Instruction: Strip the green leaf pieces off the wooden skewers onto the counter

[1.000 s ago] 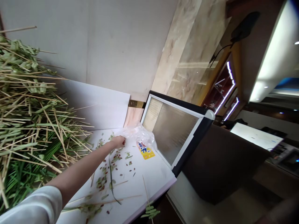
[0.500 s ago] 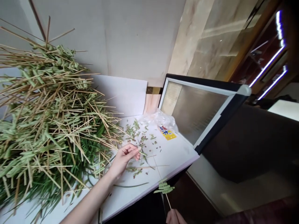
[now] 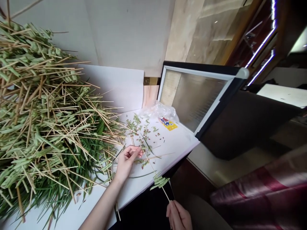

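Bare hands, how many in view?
2: the left bare hand over the white tabletop, near the tip of a thin pale wooden skewer; the right bare hand, gripping that skewer lower down.

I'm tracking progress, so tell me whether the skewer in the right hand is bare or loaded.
Partly loaded: green pieces sit crosswise along the skewer beyond the right hand; bare lengths show on either side of them.

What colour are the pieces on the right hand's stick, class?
The pieces are light green, clearest in the head view.

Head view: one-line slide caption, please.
Right hand holds a skewer of green pieces; left hand pinches another piece near the skewer's tip, beside a heap of skewers.
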A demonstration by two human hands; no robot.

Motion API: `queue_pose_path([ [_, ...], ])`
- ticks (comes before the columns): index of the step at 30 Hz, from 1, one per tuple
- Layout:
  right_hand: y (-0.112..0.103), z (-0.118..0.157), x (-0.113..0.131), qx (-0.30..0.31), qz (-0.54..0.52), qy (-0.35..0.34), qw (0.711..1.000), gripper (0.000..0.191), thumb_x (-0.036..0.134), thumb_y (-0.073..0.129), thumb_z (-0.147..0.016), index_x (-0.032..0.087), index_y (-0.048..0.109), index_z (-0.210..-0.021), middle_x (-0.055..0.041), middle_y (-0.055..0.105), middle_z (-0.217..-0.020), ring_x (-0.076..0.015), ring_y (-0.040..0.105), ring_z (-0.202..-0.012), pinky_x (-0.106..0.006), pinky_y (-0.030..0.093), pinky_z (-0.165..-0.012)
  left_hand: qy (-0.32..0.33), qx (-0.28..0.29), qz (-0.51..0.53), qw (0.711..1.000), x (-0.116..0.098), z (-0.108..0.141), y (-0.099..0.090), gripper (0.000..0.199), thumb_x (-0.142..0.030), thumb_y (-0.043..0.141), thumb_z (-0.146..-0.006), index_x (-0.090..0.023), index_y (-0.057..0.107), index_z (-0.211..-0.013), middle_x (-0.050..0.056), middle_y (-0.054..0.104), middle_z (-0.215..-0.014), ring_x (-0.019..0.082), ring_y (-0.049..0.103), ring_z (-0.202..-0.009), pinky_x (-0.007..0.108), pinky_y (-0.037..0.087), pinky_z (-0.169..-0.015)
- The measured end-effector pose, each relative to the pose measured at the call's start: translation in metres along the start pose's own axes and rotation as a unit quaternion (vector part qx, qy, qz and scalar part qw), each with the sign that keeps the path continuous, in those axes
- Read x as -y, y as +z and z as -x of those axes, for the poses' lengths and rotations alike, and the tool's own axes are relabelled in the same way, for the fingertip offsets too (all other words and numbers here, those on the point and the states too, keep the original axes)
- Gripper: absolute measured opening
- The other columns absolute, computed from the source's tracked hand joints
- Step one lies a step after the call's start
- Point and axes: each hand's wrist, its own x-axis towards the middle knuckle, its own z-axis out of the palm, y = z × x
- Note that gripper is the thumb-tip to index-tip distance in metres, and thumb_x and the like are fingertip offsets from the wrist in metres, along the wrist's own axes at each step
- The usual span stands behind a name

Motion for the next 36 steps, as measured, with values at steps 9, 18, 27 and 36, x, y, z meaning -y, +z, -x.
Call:
queue_pose_path([
  [9, -0.0007, 0.0005, 0.0079, -0.025, 0.002, -0.002, 1.0, 0.062, 0.077, 0.055, -0.082, 0.022, 0.053, -0.054, 0.0113, 0.025, -0.041, -0.0073, 0.02, -0.039, -0.027, 0.014, -0.044, -0.011, 0.009, 0.016, 1.0, 0.0045, 0.0016, 0.0005, 0.03, -0.041, 0.082, -0.077, -0.015, 0.071, -0.083, 0.005, 0.075, -0.075, 0.014, 0.066, -0.067, 0.026, 0.056, -0.068],
  [18, -0.0043, 0.0004, 0.0052, -0.014, -0.005, 0.0, 1.0, 0.06, 0.074, 0.056, -0.084, 0.022, 0.052, -0.054, 0.0119, 0.023, -0.042, -0.0067, 0.018, -0.041, -0.027, 0.01, -0.044, -0.01, 0.004, 0.006, 1.0, 0.0073, 0.0006, 0.0009, 0.031, -0.043, 0.084, -0.075, -0.015, 0.071, -0.082, 0.005, 0.075, -0.073, 0.014, 0.067, -0.066, 0.026, 0.057, -0.067],
  [27, -0.0042, 0.0004, 0.0087, -0.013, -0.004, -0.005, 1.0, 0.06, 0.074, 0.056, -0.084, 0.022, 0.05, -0.054, 0.0115, 0.021, -0.043, -0.0068, 0.017, -0.041, -0.028, 0.008, -0.044, -0.017, -0.005, -0.007, 1.0, 0.0078, 0.0007, 0.0039, 0.035, -0.046, 0.084, -0.074, -0.015, 0.07, -0.082, 0.005, 0.075, -0.074, 0.015, 0.067, -0.067, 0.026, 0.057, -0.067],
  [36, -0.0061, -0.0011, 0.0085, -0.009, -0.021, 0.014, 1.0, 0.061, 0.076, 0.056, -0.083, 0.023, 0.049, -0.055, 0.0123, 0.022, -0.043, -0.0065, 0.017, -0.041, -0.027, 0.011, -0.044, 0.014, 0.023, -0.08, 0.996, 0.007, 0.0022, 0.0069, 0.033, -0.049, 0.079, -0.078, -0.017, 0.068, -0.082, 0.003, 0.073, -0.074, 0.016, 0.065, -0.069, 0.027, 0.054, -0.069],
])
